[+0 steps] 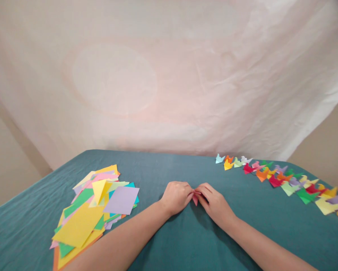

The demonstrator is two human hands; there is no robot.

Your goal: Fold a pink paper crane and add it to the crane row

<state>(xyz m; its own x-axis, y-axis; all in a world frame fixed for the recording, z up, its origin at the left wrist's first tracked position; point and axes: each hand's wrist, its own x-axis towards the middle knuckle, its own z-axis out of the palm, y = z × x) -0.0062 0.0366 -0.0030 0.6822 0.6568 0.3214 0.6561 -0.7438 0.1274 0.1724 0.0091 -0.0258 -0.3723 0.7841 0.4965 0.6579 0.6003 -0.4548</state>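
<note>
A small folded piece of pink paper (195, 199) is pinched between my two hands, just above the middle of the table. My left hand (177, 197) grips its left side, fingers closed and knuckles up. From the right, my right hand (212, 201) holds it between thumb and fingertips. A pointed pink flap hangs down below the fingertips, while the rest of the paper is mostly hidden by my fingers.
Loose coloured paper squares (81, 226) lie in a heap on the left, a lilac sheet (121, 200) on top near my left forearm. Several folded paper birds (276, 180) stand in slanting rows at the right. A teal cloth (157, 165) covers the table; a pale sheet (169, 75) hangs behind.
</note>
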